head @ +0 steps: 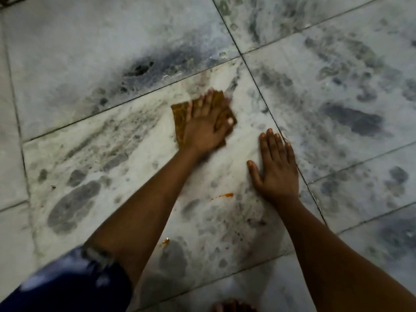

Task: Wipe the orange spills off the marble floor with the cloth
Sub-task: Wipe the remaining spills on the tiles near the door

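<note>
A brown-orange cloth (179, 114) lies flat on the grey-veined marble floor (112, 154) near the middle of the view. My left hand (206, 124) presses down on it with fingers spread and straight. To the right and nearer me, my right hand (275, 167) rests flat on the bare floor, fingers straight, holding nothing. An orange streak (225, 195) marks the floor between my two forearms. A smaller orange spot (166, 241) sits lower, beside my left forearm. A faint wet smear runs up from the cloth toward the tile joint.
Dark tile joints cross the floor, one diagonal line (258, 86) passing just right of the cloth. My knee in dark blue patterned fabric (67, 287) fills the lower left corner. Toes (234, 306) show at the bottom edge.
</note>
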